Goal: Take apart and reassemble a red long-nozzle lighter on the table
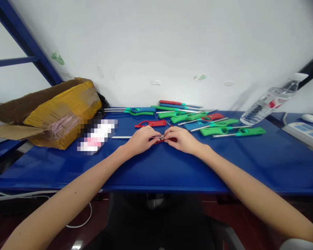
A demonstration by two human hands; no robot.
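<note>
My left hand [144,139] and my right hand [182,139] meet over an opened red long-nosed lighter [160,139] at the middle of the desk. Its metal tube [121,137] sticks out to the left past my left hand. Fingers of both hands are closed around the handle half, where small white and dark inner parts show between the fingertips. Just behind them lies a separate red handle shell [152,123], with a thin dark piece beside its right end. My palms and fingers cover most of the lighter.
Several green, blue and red long-nosed lighters [214,130] lie behind and to the right. A taped cardboard box [75,107] and a blurred-out item [97,137] are on the left. A water bottle [270,102] and a white device [306,133] stand right. Behind the blue desk [172,170] rises a white wall.
</note>
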